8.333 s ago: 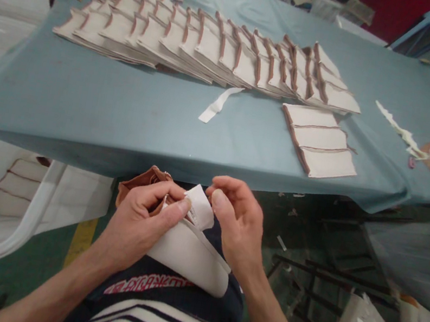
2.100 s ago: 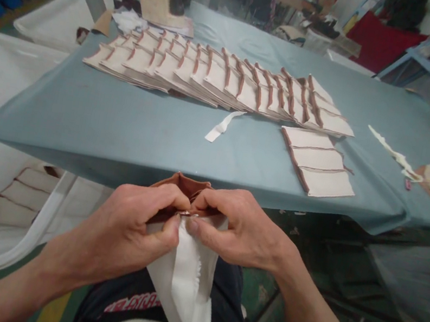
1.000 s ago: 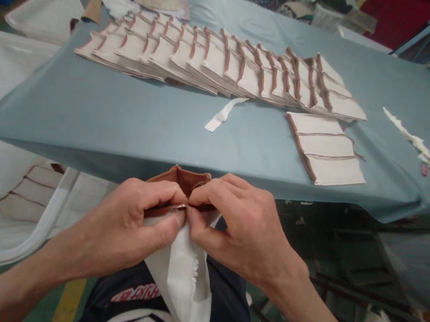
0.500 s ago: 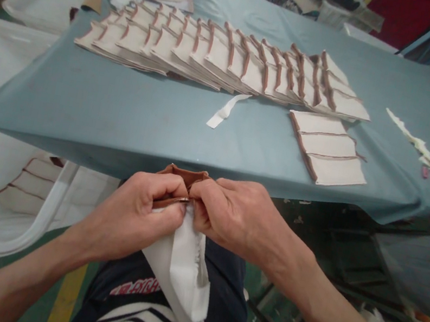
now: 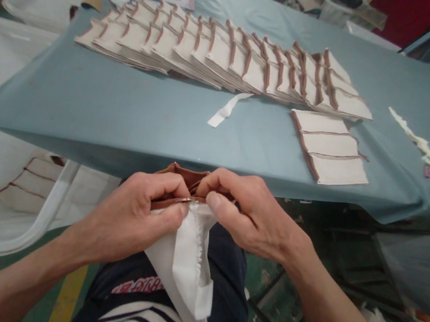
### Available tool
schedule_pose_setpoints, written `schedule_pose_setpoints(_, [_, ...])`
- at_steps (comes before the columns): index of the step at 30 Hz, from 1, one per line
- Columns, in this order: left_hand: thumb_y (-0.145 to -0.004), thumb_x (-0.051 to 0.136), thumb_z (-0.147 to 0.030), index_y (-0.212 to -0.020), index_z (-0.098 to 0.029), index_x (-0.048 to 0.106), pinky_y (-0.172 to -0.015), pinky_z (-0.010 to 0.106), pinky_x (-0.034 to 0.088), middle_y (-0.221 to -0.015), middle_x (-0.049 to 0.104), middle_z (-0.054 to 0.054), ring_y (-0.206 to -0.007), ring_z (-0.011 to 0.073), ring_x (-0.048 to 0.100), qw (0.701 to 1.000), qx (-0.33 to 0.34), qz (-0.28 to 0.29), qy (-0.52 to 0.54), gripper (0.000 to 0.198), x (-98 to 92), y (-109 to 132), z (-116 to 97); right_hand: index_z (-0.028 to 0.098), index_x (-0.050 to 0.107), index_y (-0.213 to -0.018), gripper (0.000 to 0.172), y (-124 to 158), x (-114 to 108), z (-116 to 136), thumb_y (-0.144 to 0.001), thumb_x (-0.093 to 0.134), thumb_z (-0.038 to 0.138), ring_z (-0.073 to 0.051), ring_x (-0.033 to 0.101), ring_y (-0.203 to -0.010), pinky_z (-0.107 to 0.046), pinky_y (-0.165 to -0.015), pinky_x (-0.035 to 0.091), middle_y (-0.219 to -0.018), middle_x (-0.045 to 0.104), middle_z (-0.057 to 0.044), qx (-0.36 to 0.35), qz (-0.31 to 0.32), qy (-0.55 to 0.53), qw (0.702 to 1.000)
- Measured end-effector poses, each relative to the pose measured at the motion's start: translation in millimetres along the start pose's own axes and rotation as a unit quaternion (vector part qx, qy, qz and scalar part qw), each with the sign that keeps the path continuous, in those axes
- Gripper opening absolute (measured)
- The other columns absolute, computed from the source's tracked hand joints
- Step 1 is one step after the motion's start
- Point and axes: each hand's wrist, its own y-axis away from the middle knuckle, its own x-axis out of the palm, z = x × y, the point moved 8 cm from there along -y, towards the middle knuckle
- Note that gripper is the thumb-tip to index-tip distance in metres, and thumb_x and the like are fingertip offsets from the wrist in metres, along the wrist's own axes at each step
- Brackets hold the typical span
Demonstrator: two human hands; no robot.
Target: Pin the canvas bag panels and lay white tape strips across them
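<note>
A white fabric piece with a brown edge (image 5: 186, 258) hangs from my hands over my lap, its top lying just in front of the table edge. My left hand (image 5: 152, 211) pinches the brown edge on the left between thumb and forefinger. On the other side, the thumb and forefinger of my right hand (image 5: 248, 210) grip the same edge. The opening between them shows brown material inside. A gathered white strip runs down the front of the piece. My remaining fingers are partly hidden behind the fabric.
Across the blue-covered table (image 5: 123, 118) lies an overlapping row of white panels with brown edging (image 5: 216, 54). One separate panel (image 5: 336, 151) lies nearer, right of a white scrap strip (image 5: 227, 111). A white bin (image 5: 43, 225) holding another panel stands at left.
My right hand has shifted slightly right, its thumb and forefinger now on the edge farther from my left hand. The opening between them is wider. My left hand stays nearly still.
</note>
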Motion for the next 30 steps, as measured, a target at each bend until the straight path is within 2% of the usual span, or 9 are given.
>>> schedule_pose_setpoints(4, [-0.086, 0.060, -0.028, -0.069, -0.018, 0.066, -0.048, 0.017, 0.037, -0.064, 0.059, -0.005, -0.056, 0.0101, 0.050, 1.000, 0.008, 0.003, 0.011, 0.021, -0.8, 2.0, -0.7, 0.019, 0.067, -0.092, 0.008, 2.6, 1.1, 2.0, -0.092, 0.059, 0.016, -0.011, 0.065, -0.068, -0.023, -0.067, 0.046, -0.081, 0.075, 0.001, -0.017, -0.022, 0.000, 1.000])
schedule_pose_setpoints(13, [-0.088, 0.065, -0.029, -0.076, -0.018, 0.074, -0.048, 0.015, 0.036, -0.066, 0.060, -0.005, -0.057, 0.0093, 0.049, 0.994, -0.026, 0.047, 0.097, 0.019, 4.9, 4.2, 11.2, 0.018, 0.073, -0.097, 0.013, 5.7, -2.4, 11.0, -0.097, 0.063, 0.011, -0.012, 0.073, -0.078, -0.022, -0.074, 0.052, -0.092, 0.081, -0.003, -0.083, -0.037, 0.055, 0.994])
schedule_pose_setpoints(18, [-0.091, 0.063, -0.031, -0.078, -0.018, 0.075, -0.049, 0.015, 0.037, -0.067, 0.061, -0.005, -0.057, 0.0091, 0.050, 0.995, -0.029, 0.053, 0.080, 0.022, 6.3, 3.5, 11.0, 0.014, 0.076, -0.101, 0.012, 5.6, -3.7, 15.0, -0.102, 0.064, 0.011, -0.013, 0.075, -0.083, -0.022, -0.077, 0.052, -0.096, 0.083, -0.005, -0.099, -0.032, 0.070, 0.992])
schedule_pose_setpoints(20, [-0.093, 0.061, -0.029, -0.078, -0.018, 0.074, -0.050, 0.015, 0.037, -0.067, 0.061, -0.006, -0.057, 0.0084, 0.050, 0.998, -0.010, 0.042, 0.048, 0.023, 3.8, 4.2, 6.6, 0.014, 0.076, -0.102, 0.012, 6.2, -3.5, 15.0, -0.103, 0.064, 0.012, -0.013, 0.074, -0.083, -0.021, -0.077, 0.051, -0.095, 0.083, -0.005, -0.101, -0.031, 0.058, 0.993])
schedule_pose_setpoints(23, [-0.093, 0.060, -0.025, -0.073, -0.019, 0.071, -0.049, 0.016, 0.034, -0.063, 0.058, -0.008, -0.055, 0.0075, 0.046, 0.999, 0.034, 0.025, -0.013, 0.024, -1.2, 8.2, -2.8, 0.014, 0.075, -0.105, 0.010, 6.7, -1.0, 12.3, -0.101, 0.068, 0.019, -0.013, 0.073, -0.082, -0.022, -0.077, 0.051, -0.097, 0.082, -0.004, -0.074, -0.028, 0.023, 0.997])
schedule_pose_setpoints(25, [-0.094, 0.061, -0.027, -0.072, -0.020, 0.070, -0.049, 0.016, 0.035, -0.062, 0.058, -0.008, -0.054, 0.0080, 0.048, 0.998, 0.042, 0.026, -0.039, 0.026, -3.3, 11.9, -5.0, 0.014, 0.075, -0.105, 0.014, 6.4, 3.0, 9.4, -0.098, 0.072, 0.025, -0.014, 0.071, -0.080, -0.024, -0.075, 0.049, -0.095, 0.081, -0.004, -0.037, -0.019, 0.016, 0.999])
schedule_pose_setpoints(30, [-0.098, 0.058, -0.034, -0.080, -0.020, 0.076, -0.052, 0.017, 0.041, -0.070, 0.068, -0.006, -0.060, 0.0109, 0.058, 0.996, 0.022, 0.079, -0.030, 0.029, -4.4, 16.9, -0.7, 0.016, 0.071, -0.087, 0.009, 5.3, 9.3, 11.3, -0.092, 0.071, 0.024, -0.011, 0.059, -0.067, -0.025, -0.068, 0.040, -0.078, 0.072, 0.001, 0.011, -0.019, 0.021, 1.000])
